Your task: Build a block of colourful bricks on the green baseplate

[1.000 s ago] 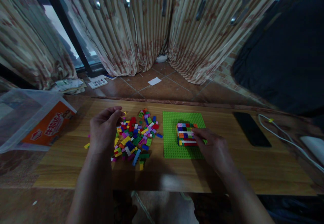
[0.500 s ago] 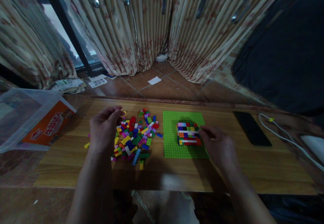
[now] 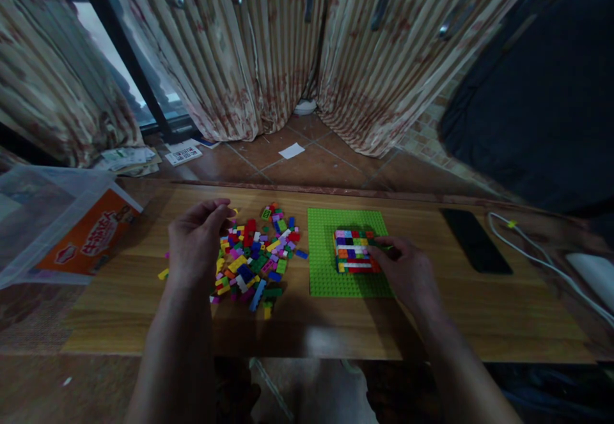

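A low block of stacked toy bricks (image 3: 354,259) in many colours sits on a green studded baseplate (image 3: 321,277). At the block's right edge is my right hand (image 3: 407,274), thumb and forefinger closed against its upper right part; whatever lies between the fingertips is hidden. My left hand (image 3: 194,238) hovers over the left side of a heap of loose toy bricks (image 3: 259,261), its fingers pinched together. Any piece in that pinch is too small or too covered to make out.
A black phone (image 3: 474,242) lies right of the baseplate on the wooden table (image 3: 307,331), with a white cable (image 3: 532,252) beyond it. At the left end stands a clear plastic bin (image 3: 52,187) with an orange label. Striped curtains (image 3: 283,59) hang behind the table.
My right hand has shifted slightly left, its fingertips further over the block's right part. My left hand stays nearly where it was. The whole view has moved a little.
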A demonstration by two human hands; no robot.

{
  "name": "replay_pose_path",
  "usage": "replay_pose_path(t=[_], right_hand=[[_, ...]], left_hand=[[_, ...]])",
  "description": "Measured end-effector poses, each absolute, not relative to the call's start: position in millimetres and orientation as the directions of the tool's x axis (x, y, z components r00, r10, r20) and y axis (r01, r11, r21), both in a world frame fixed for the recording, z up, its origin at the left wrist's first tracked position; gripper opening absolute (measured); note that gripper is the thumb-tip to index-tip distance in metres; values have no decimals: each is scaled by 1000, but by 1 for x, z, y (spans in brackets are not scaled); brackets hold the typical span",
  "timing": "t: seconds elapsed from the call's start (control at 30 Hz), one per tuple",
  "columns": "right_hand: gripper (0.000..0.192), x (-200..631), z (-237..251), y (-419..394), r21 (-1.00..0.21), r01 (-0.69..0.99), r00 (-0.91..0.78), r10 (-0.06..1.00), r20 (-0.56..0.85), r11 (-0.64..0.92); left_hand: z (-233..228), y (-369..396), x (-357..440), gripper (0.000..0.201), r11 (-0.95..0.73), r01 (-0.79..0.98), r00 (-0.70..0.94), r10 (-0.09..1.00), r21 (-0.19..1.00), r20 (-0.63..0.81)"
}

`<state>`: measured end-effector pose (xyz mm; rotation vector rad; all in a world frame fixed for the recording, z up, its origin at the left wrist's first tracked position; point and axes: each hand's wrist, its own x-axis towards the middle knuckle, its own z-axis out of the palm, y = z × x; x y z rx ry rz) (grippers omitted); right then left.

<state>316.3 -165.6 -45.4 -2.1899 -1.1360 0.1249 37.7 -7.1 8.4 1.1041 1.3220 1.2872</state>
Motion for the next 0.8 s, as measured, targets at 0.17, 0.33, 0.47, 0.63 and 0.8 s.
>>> replay_pose_path(t=[0.17, 0.33, 0.47, 0.63, 0.8], right_hand=[[43, 315, -45, -165, -628, 647, 648, 746, 153, -433], [43, 314, -44, -164, -660, 628, 647, 748, 148, -412], [43, 313, -44, -164, -676, 615, 647, 750, 139, -406], [43, 313, -46, -163, -705, 592, 647, 752, 127, -390], [42, 314, -48, -162, -738, 553, 660, 744, 104, -387]], left_hand=[[8, -7, 39, 14, 38, -31, -121, 992, 999, -41], [8, -7, 39, 15, 34, -27, -123, 992, 999, -37], [9, -8, 40, 13, 45, -12, -125, 991, 999, -46], [9, -7, 39, 12, 47, -22, -131, 990, 999, -49], [9, -7, 39, 14, 48, -13, -135, 990, 999, -49]])
